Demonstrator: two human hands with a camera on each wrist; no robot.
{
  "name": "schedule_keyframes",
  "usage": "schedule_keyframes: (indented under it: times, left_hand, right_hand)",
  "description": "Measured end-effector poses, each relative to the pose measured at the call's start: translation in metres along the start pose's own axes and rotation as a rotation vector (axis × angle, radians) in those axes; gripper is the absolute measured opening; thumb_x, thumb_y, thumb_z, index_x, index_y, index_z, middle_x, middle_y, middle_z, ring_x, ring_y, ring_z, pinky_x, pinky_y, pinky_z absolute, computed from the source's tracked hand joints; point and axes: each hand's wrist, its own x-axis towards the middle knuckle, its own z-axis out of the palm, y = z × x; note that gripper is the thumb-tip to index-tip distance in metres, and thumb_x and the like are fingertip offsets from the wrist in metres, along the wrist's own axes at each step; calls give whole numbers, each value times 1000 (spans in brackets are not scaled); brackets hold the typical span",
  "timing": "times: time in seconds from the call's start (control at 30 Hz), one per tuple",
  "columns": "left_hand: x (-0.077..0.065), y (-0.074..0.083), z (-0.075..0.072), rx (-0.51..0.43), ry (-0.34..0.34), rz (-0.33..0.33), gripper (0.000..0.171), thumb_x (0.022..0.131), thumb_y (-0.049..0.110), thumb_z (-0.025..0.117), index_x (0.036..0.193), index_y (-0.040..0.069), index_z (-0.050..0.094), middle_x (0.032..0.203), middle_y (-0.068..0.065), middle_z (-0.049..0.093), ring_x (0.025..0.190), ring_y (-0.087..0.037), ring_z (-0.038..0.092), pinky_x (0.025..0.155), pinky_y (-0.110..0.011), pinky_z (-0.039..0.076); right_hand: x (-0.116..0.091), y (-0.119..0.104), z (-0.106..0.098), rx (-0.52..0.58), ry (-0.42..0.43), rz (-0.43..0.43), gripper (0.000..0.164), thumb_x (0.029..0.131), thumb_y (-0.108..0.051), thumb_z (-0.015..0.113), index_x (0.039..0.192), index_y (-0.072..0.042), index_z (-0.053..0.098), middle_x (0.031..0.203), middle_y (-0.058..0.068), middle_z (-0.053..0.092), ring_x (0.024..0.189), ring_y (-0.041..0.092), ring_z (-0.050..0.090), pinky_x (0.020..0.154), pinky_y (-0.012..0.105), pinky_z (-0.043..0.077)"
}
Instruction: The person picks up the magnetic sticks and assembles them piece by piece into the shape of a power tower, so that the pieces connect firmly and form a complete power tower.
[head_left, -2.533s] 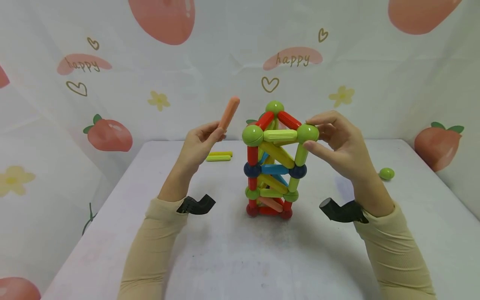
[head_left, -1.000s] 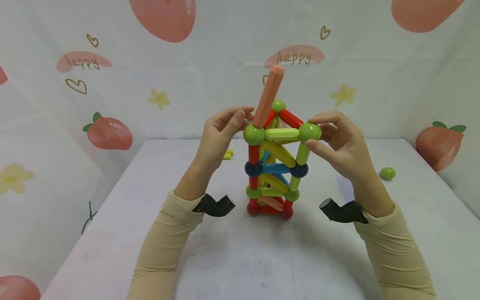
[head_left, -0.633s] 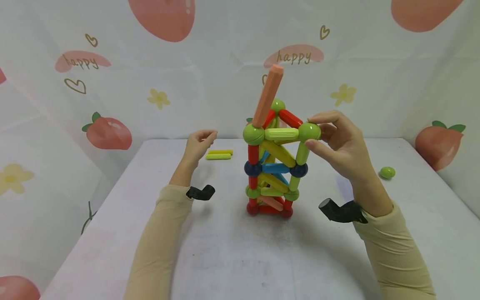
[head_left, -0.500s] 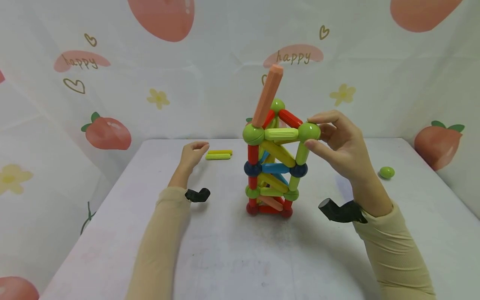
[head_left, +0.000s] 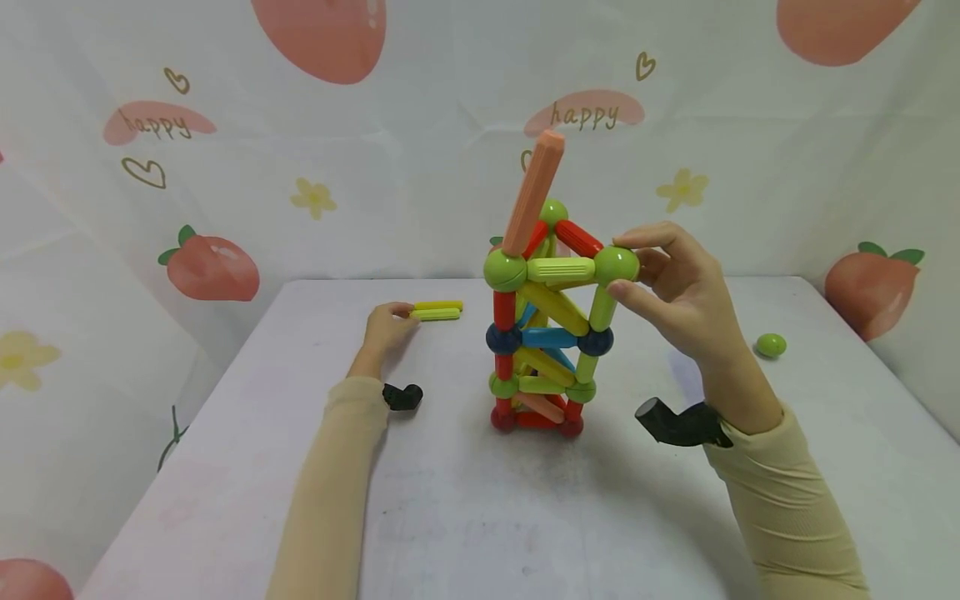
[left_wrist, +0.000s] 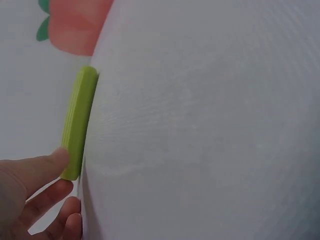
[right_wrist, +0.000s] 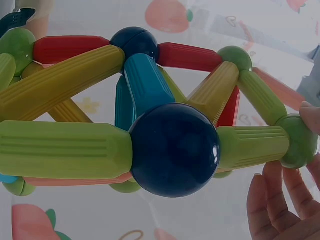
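A tower of magnetic rods and balls point(head_left: 551, 337) stands on the table. My right hand point(head_left: 678, 287) pinches the green ball point(head_left: 617, 266) at its upper right corner, thumb below and fingers above. On the upper left corner ball, a long salmon rod point(head_left: 534, 193) stands tilted up to the right, its top end free. Left of the tower, my left hand point(head_left: 386, 333) is down at the near end of a light green rod point(head_left: 437, 315). In the left wrist view, thumb and forefinger pinch the end of that light green rod point(left_wrist: 79, 122).
A yellow rod point(head_left: 438, 306) lies just behind the light green one. One loose green ball point(head_left: 771, 345) rests on the table point(head_left: 465, 517) at the right. Behind the table hangs a white cloth point(head_left: 450, 167) printed with fruit.
The left hand set the salmon rod on the tower's upper left ball, let go, and moved left and down to the light green rod. The right hand stays on its ball.
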Motion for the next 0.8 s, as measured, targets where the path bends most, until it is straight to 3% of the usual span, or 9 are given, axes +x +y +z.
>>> schedule_keyframes:
  times: [0.23, 0.47, 0.67, 0.8]
  left_hand:
    - [-4, 5, 3, 123, 21, 56, 30, 86, 16, 66, 108, -4, 61, 113, -22, 60, 113, -35, 52, 100, -44, 41]
    - [-5, 6, -5, 164, -74, 65, 34, 90, 16, 61, 118, -3, 61, 117, -21, 59, 104, -31, 53, 86, -35, 46]
    - [-6, 21, -22, 37, -78, 75, 38, 94, 23, 54, 126, 3, 57, 128, -19, 56, 114, -32, 53, 88, -37, 50]
    - [-7, 46, -30, -85, -101, 123, 42, 94, 33, 54, 130, 9, 54, 129, -14, 56, 117, -31, 52, 95, -42, 44]
  right_hand:
    - [0, 0, 0, -7, -3, 5, 33, 81, 2, 67, 113, 0, 57, 106, 3, 58, 88, 14, 59, 78, 17, 51]
    - [0, -1, 1, -7, -2, 14, 33, 81, 3, 66, 113, -1, 57, 107, 3, 58, 89, 14, 60, 79, 16, 51]
    - [0, -1, 1, -5, -5, 14, 33, 81, 3, 66, 113, -1, 57, 107, 3, 58, 89, 14, 59, 79, 16, 51]
    - [0, -1, 1, -3, -4, 10, 33, 82, 2, 66, 113, -1, 57, 107, 3, 58, 89, 14, 59, 79, 17, 52]
